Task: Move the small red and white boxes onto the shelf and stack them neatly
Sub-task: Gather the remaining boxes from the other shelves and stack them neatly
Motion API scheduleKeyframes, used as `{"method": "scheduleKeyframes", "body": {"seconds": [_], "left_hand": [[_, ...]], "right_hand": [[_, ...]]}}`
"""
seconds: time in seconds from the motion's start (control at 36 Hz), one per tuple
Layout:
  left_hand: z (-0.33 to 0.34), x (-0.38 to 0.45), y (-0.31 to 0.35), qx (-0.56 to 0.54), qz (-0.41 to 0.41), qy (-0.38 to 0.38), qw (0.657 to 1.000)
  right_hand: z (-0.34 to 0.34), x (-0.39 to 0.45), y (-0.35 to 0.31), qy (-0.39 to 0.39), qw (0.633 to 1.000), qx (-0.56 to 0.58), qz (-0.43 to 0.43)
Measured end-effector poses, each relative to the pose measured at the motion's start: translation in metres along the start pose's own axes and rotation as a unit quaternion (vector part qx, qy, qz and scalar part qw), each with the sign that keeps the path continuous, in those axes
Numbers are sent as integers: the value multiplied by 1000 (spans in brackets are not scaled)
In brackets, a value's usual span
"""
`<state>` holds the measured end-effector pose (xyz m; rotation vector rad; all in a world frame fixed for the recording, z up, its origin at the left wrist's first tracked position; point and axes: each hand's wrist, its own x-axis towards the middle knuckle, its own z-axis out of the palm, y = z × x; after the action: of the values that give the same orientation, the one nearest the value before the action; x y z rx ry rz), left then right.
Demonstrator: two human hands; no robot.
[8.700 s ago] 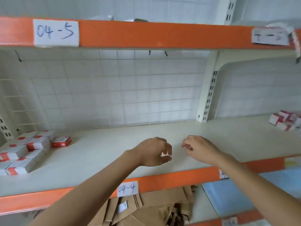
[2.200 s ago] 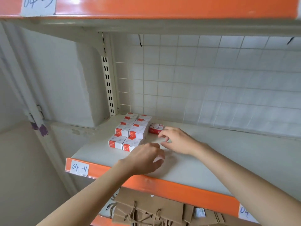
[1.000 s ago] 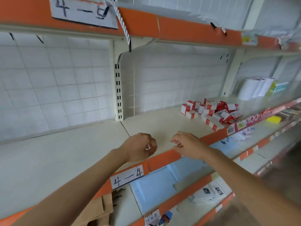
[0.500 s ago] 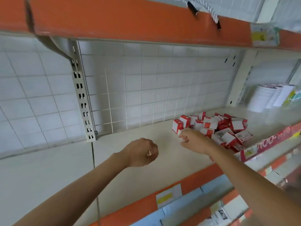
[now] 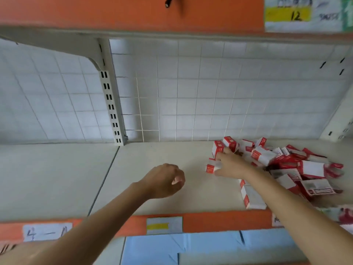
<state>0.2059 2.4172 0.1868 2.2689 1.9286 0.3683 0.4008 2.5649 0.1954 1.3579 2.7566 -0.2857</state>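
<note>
Pile location: the loose pile of red and white boxes (image 5: 282, 163) lay at the right end of the shelf (image 5: 152, 157), spreading from the wire back panel (image 5: 210, 92) toward the orange front edge (image 5: 219, 219).
Progress, done: no tidy stack showed in this view; by that judgement, nothing visible here counted as finished.
Progress, left: the whole pile appeared still unsorted, so most of the moving and stacking seemed to lie ahead of you.
Right hand: your right hand (image 5: 232, 165) had reached the pile's left edge, and its fingers (image 5: 222, 154) touched a small box (image 5: 213, 167). Whether they had closed round it could not be told through the blur.
Left hand: your left hand (image 5: 166, 179) hovered over the bare shelf, loosely curled and carrying nothing.
Box at the fingers: it lay flat, with its red end panel facing left and toward you; its long axis appeared to run left to right.
Front box: one box (image 5: 252, 196) lay flat near the front edge, with its long axis running front to back.
Rest of pile: the boxes pointed every way, some on end at the back and some tilted.
Free space: the shelf left of the pile offered room for a stack.
</note>
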Motion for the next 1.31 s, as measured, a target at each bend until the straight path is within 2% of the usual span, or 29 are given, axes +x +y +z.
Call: {"method": "scheduleKeyframes", "body": {"seconds": [0.19, 0.44, 0.67, 0.78, 0.97, 1.06, 1.14, 1.31], "left_hand": [[-6, -42, -1, 23, -70, 19, 997], [-33, -154, -46, 28, -182, 64, 981], [-76, -303, -114, 61, -264, 81, 959], [-99, -395, -149, 78, -328, 119, 934], [-117, -527, -188, 91, -421, 122, 894], [-123, -563, -204, 90, -443, 135, 882], [-125, -581, -224, 86, -454, 155, 873], [-124, -580, -270, 85, -433, 132, 887]], "right_hand": [[3, -7, -48, 11, 990, 94, -102], [13, -9, -175, -23, 965, 135, -225], [34, -24, -342, -51, 940, 125, -314], [48, -35, -440, -55, 917, 127, -375], [78, -62, -582, -75, 874, 127, -463], [86, -63, -628, -69, 857, 89, -502], [88, -56, -663, -61, 856, 95, -505], [94, -18, -711, -52, 855, 111, -505]]}}
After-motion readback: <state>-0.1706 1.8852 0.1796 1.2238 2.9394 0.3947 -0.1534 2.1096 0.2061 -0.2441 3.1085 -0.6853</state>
